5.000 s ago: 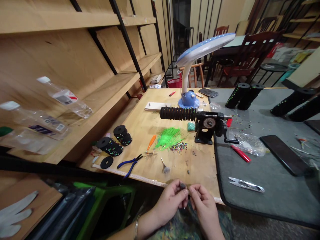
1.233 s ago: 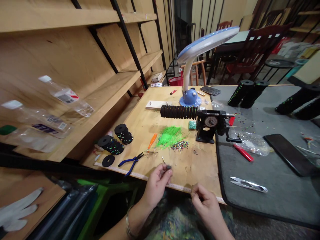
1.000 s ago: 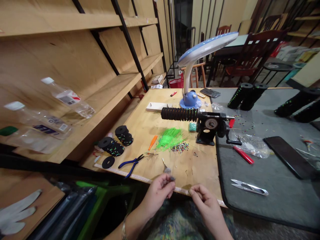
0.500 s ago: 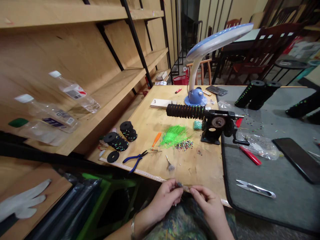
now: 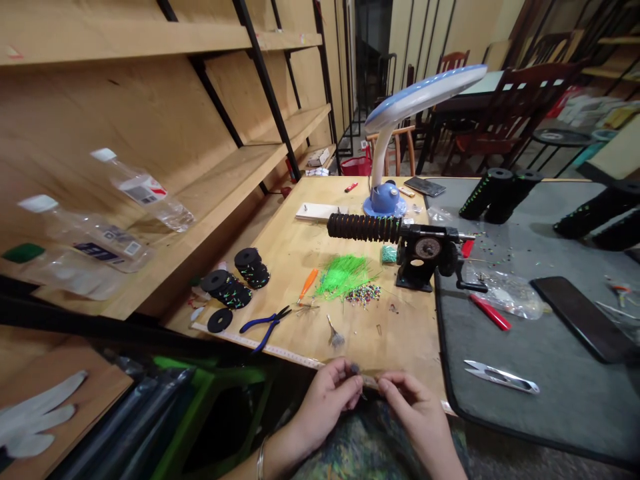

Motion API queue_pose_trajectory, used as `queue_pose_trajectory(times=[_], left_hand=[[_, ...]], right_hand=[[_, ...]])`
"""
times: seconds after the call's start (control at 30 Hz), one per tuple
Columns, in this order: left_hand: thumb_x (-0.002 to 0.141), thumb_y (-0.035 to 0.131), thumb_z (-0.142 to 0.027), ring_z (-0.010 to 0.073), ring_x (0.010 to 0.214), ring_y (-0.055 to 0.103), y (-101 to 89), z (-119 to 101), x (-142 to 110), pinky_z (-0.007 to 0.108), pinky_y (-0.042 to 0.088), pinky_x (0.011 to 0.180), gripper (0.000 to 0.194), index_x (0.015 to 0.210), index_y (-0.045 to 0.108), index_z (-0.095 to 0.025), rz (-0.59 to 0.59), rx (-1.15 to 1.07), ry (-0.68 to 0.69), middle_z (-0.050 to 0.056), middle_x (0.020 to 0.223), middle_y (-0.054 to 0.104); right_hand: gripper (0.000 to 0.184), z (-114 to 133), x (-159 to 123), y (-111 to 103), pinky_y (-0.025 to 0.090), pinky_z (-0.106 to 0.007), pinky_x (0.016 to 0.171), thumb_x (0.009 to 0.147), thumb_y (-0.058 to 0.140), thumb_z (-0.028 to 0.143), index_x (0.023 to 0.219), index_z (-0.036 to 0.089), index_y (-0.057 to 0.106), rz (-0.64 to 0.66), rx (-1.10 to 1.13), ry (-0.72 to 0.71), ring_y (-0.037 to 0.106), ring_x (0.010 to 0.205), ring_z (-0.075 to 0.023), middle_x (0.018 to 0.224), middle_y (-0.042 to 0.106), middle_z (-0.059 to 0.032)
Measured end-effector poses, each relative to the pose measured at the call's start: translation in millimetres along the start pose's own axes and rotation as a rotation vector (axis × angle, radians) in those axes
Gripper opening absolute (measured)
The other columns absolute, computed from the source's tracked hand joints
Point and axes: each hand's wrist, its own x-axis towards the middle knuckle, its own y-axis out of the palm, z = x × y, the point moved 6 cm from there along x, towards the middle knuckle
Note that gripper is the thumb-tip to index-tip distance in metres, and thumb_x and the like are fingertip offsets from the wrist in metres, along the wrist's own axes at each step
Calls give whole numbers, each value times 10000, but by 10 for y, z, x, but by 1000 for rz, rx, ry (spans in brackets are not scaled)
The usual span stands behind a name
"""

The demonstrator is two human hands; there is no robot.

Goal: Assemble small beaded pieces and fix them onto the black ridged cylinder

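At the table's front edge, my left hand (image 5: pixel 331 398) is closed in a pinch, with a small greyish tip showing above its fingers. Close by on its right, my right hand (image 5: pixel 414 402) pinches too, thumb against fingertips. Between the hands is something small and thin that I cannot make out. Beyond them on the wood lie a small grey bundle with a thin stem (image 5: pixel 335 334), a pile of bright green strands (image 5: pixel 346 275), many coloured beads (image 5: pixel 363 294) and an orange-handled tool (image 5: pixel 309 283). Blue-handled pliers (image 5: pixel 265 327) rest toward the left edge.
A hand-cranked winder (image 5: pixel 423 257) holds a row of black discs (image 5: pixel 365 227). Behind it stands a blue and white lamp (image 5: pixel 384 199). Black foam spools (image 5: pixel 226 288) sit at left. Thread snips (image 5: pixel 501 377), a red stick (image 5: pixel 491 312) and a dark phone (image 5: pixel 583 318) lie on the grey mat (image 5: pixel 500 420).
The view has shifted slightly, so the table things sit a little further left. Both hands keep nearly the same place and pinch, the small thing still between them.
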Motion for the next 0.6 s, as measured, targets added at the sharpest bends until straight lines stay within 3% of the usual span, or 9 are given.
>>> queue_pose_trajectory(times=[0.13,0.3,0.6], left_hand=[[722,704,-408,71,508,403,30,-36,-20,210,279,501,317,763,511,-161,12,-23,-6,-65,578,478],[732,685,-384,68,500,400,45,-34,-22,206,261,486,287,774,515,-157,30,-56,10,-63,580,480],[717,693,-421,66,470,390,66,-41,-3,202,273,468,319,761,518,-158,18,16,12,-69,547,472]], right_hand=[[367,-21,-16,-28,452,-273,546,711,712,551,714,186,750,-26,-41,3,561,588,-190,640,668,-48],[432,-29,1,-92,320,-244,432,665,709,609,667,178,748,-107,-82,22,362,451,-122,452,452,32],[457,25,1,-121,344,-241,438,628,712,614,664,161,763,-134,-104,21,386,456,-126,473,511,15]])
